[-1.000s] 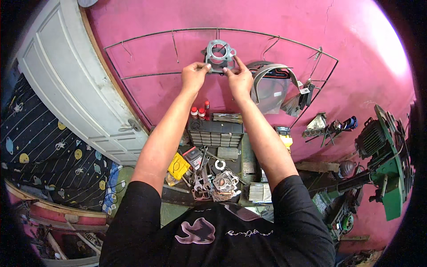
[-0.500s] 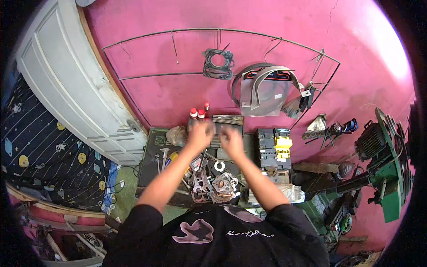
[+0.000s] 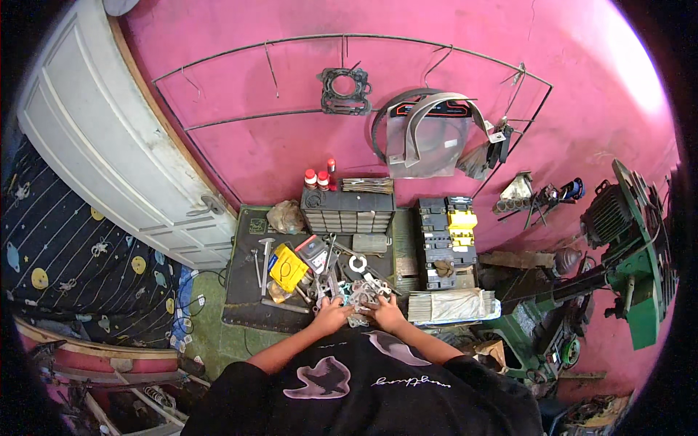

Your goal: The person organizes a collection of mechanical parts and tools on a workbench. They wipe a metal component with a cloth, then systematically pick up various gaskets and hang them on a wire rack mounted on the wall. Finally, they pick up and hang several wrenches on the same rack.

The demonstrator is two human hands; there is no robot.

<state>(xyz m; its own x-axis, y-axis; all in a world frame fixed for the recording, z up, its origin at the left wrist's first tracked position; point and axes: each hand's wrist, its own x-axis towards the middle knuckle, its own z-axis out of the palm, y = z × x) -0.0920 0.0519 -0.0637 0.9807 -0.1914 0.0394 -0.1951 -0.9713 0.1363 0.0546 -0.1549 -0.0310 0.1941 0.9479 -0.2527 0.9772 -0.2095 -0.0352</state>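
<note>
Both my hands are down at the near edge of the bench, on either side of a pile of thin metal gaskets (image 3: 366,292). My left hand (image 3: 333,317) is closed on the pile's left edge. Opposite it, my right hand (image 3: 387,312) grips the right edge, fingers curled; the fingertips are partly hidden among the gaskets. Just beyond the pile lies a white ring (image 3: 358,263). Several wrenches lie to its left, beside a yellow packet (image 3: 288,267) and a clear-fronted pack (image 3: 313,253). A hammer (image 3: 266,251) rests farther left.
At the back of the bench stands a small-drawer cabinet (image 3: 349,214) with red-capped bottles (image 3: 311,179) on top. To its right are black and yellow cases (image 3: 445,236) and a wrapped stack (image 3: 452,305). A green machine (image 3: 631,291) stands far right. A wire rack (image 3: 240,122) hangs on the wall.
Both hands have come back toward me from in front of the drawer cabinet to the gasket pile, and now grip its edges. The view has shifted slightly.
</note>
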